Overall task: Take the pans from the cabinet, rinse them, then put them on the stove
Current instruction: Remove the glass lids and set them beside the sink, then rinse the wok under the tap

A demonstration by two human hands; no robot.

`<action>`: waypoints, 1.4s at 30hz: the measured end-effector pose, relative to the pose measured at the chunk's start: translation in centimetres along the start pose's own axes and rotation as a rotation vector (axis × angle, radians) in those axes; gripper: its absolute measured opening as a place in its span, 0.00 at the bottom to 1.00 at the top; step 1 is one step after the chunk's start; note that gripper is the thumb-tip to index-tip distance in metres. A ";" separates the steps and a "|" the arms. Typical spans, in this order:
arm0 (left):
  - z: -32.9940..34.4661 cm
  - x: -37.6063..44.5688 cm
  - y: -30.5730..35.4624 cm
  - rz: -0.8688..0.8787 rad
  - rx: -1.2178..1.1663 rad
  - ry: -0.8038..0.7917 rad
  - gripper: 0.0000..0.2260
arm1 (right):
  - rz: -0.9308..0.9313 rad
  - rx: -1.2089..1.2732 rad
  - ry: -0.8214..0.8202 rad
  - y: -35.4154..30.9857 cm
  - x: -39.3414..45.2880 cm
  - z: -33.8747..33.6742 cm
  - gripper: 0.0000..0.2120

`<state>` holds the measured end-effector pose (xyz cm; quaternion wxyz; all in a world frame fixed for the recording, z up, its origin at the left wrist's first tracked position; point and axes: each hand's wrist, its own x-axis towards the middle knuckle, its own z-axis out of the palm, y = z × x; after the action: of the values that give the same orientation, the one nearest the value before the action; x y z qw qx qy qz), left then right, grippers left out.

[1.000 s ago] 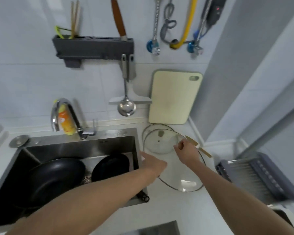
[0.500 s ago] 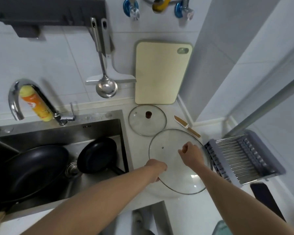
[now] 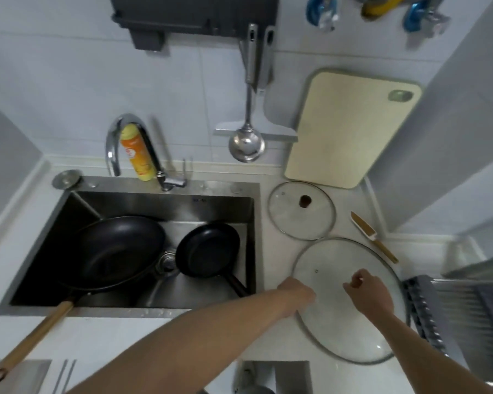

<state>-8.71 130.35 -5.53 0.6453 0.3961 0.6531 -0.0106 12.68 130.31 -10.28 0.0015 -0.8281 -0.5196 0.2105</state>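
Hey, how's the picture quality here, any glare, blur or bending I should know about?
Head view: wide-angle bending curves the walls and counter edges; soft motion blur smears the dish rack and wall hooks; small glare spots sit on the large glass lid and ladle; lighting is even, and the sink interior is dim.

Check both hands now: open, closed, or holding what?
Left hand: grips the large glass lid at its rim.
Right hand: curled on the lid's knob, hidden beneath.

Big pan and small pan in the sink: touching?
Cannot tell. In the head view the big pan and small pan sit side by side, rims very close above the drain, no plain gap or contact.
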 end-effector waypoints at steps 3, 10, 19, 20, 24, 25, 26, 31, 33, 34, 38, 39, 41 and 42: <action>-4.6 -1.5 -0.3 0.152 0.102 0.036 0.21 | -0.016 -0.218 0.087 -2.9 0.2 -0.5 0.18; -21.9 -5.9 -8.1 0.167 0.202 0.398 0.19 | -0.445 0.133 -0.026 -29.1 -2.5 3.1 0.15; -36.6 -9.6 -31.8 -0.481 0.185 0.672 0.30 | -0.599 0.058 -0.344 -48.7 -11.7 12.3 0.19; -36.5 -10.2 -32.1 -0.449 0.171 0.653 0.26 | -0.613 0.059 -0.341 -49.0 -12.0 12.8 0.19; -35.2 -10.6 -33.5 -0.393 0.248 0.509 0.17 | -0.683 0.067 -0.393 -49.6 -12.4 15.6 0.17; -35.2 -10.2 -33.2 -0.402 0.208 0.489 0.14 | -0.692 0.072 -0.400 -49.7 -12.0 15.8 0.17; -35.0 -9.9 -32.6 -0.403 0.133 0.488 0.11 | -0.692 0.065 -0.407 -49.7 -11.4 15.6 0.17; -33.9 -8.0 -24.7 -0.257 -0.222 0.411 0.13 | -0.608 0.141 -0.379 -49.2 -5.6 13.5 0.18; -33.4 -6.8 -21.6 -0.250 -0.466 0.314 0.08 | -0.554 0.203 -0.360 -49.3 -2.2 12.3 0.15; -33.3 -6.6 -20.4 -0.255 -0.611 0.293 0.05 | -0.536 0.242 -0.348 -49.5 -0.8 11.8 0.15; -32.8 -6.0 -17.9 -0.249 -0.900 0.245 0.03 | -0.432 0.348 -0.292 -50.8 3.5 9.9 0.28; -32.6 -5.9 -17.4 -0.258 -0.956 0.249 0.02 | -0.400 0.350 -0.285 -51.3 4.5 9.8 0.30; -32.2 -5.7 -17.1 -0.281 -0.982 0.251 0.02 | -0.368 0.378 -0.312 -52.3 5.8 9.4 0.33; -32.1 -5.8 -17.0 -0.289 -0.942 0.261 0.03 | -0.351 0.395 -0.329 -53.0 6.1 9.1 0.32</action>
<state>-45.33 132.65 -3.71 0.6589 -0.0342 0.7102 0.2455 -33.81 157.91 -9.00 0.1144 -0.6641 -0.5970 0.4353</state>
